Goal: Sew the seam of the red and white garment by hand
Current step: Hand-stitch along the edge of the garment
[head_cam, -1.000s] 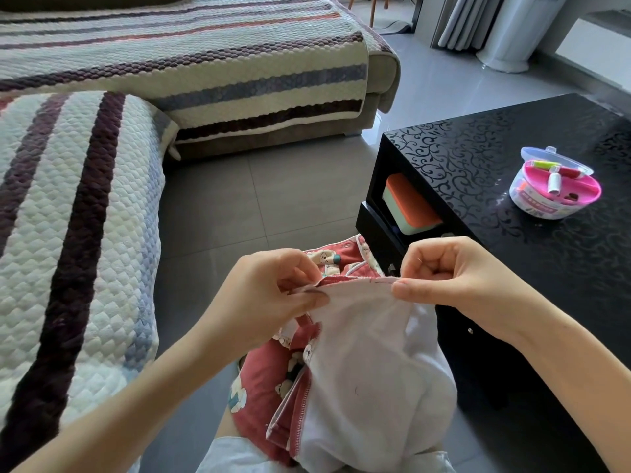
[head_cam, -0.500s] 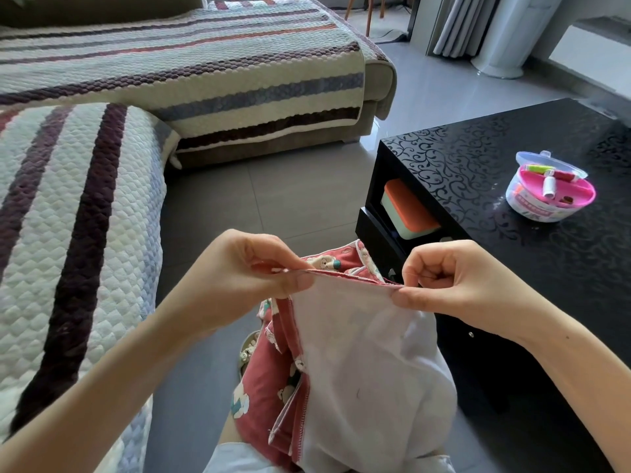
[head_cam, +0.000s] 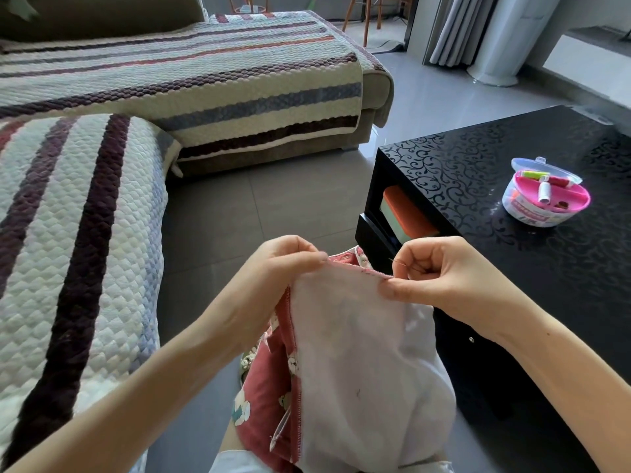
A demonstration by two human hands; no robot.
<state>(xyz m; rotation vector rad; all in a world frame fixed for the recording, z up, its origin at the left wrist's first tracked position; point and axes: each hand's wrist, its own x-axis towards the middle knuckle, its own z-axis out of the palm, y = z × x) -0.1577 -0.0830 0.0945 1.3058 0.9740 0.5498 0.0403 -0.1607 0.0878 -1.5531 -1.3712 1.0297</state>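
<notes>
The garment (head_cam: 358, 353) is hanging in the lower centre of the frame, with its white lining facing the camera and red printed cloth showing down its left side. The left hand (head_cam: 283, 268) is pinching the top edge at its left end, fingers curled over the fold. The right hand (head_cam: 437, 271) is pinching the right end between thumb and forefinger, and a thin needle (head_cam: 396, 262) is poking out beside its curled fingers (the thread is too fine to make out). The cloth is looking light, soft and floppy, so it is probably needing a close grip on either side of the seam (head_cam: 355, 268) to stay taut. Farther right, a sewing kit (head_cam: 546, 196) is sitting on the black table (head_cam: 478, 158), and a striped sofa (head_cam: 85, 233) is filling the upper left.
</notes>
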